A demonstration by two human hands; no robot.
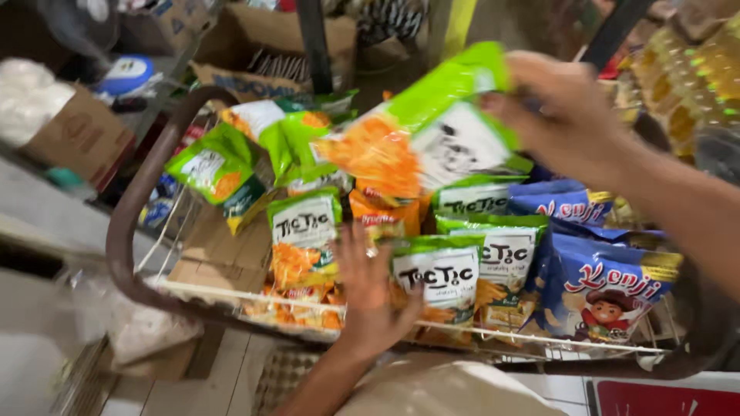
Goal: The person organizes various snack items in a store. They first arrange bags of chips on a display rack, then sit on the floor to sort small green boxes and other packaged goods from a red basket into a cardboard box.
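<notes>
A green packet (pixel 432 131) is gripped by the right hand (pixel 566 115), which is closed on its upper corner at about 2 o'clock in the view; the packet is held tilted in the air above the rack (pixel 146 177), its orange and white face turned to the camera. The left hand (pixel 368 289) is spread flat, fingers released and nothing grasped, at about 6 o'clock, laid against the upright green packets (pixel 447 277) in the front row. More green packets (pixel 223 173) are seen at 10 o'clock, leaning loosely, and orange ones (pixel 384 219) stand behind the front row. Blue packets (pixel 605 296) are stood at 4 o'clock, just beside the green ones. Cardboard (pixel 220 250) is laid on the bare part of the rack at 8 o'clock. Boxes (pixel 81 139) are kept at 9 o'clock, well apart from the hands.
</notes>
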